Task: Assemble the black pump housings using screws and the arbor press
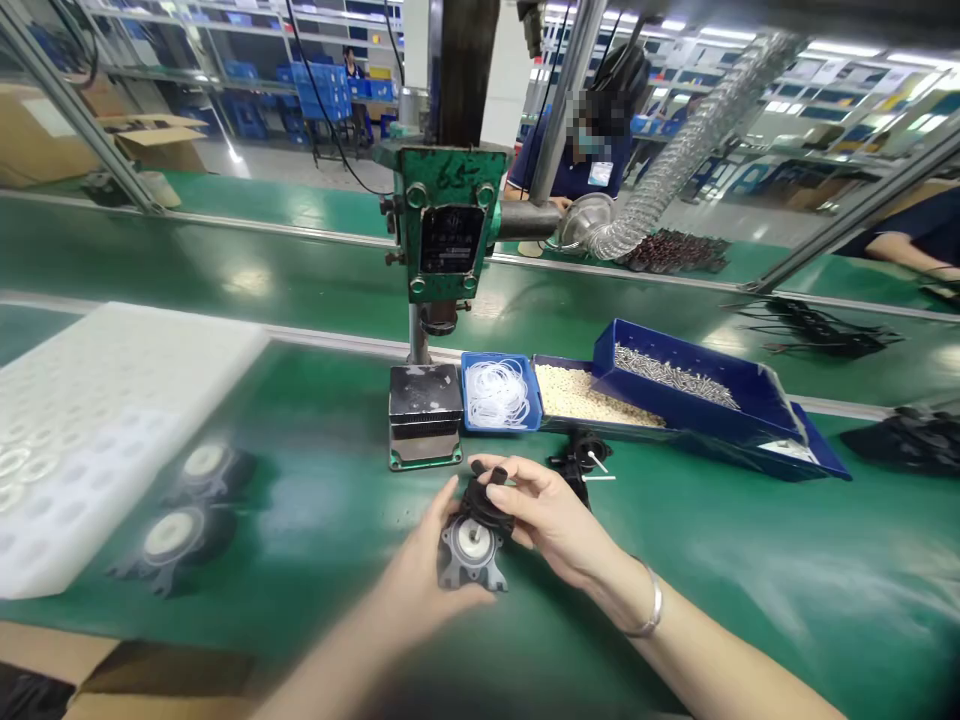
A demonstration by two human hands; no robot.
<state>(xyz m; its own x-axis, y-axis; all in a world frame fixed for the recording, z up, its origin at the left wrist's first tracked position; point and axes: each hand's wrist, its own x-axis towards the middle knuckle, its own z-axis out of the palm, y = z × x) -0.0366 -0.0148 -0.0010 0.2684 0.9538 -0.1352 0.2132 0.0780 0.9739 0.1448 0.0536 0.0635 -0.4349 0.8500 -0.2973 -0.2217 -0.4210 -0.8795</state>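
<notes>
My left hand (424, 560) curls round the left side of a grey part with splayed feet and a white round centre (474, 540), with a short pin in its middle. In my right hand (547, 510), thumb and fingers pinch a black round part with upright tabs (487, 500). It sits at the upper edge of the grey part; whether they touch I cannot tell. Just beyond my right hand lies another black part with white sticks (589, 455). Two similar grey parts, one of them with a white disc (174, 533), stand at the left, blurred.
A green press (450, 220) rises above its black block (425, 400). Beside it are a blue tray of white rings (464, 400), a bin of small beige pieces (592, 392) and a blue screw bin (772, 395). A white perforated sheet (150, 350) lies left. People sit across the bench.
</notes>
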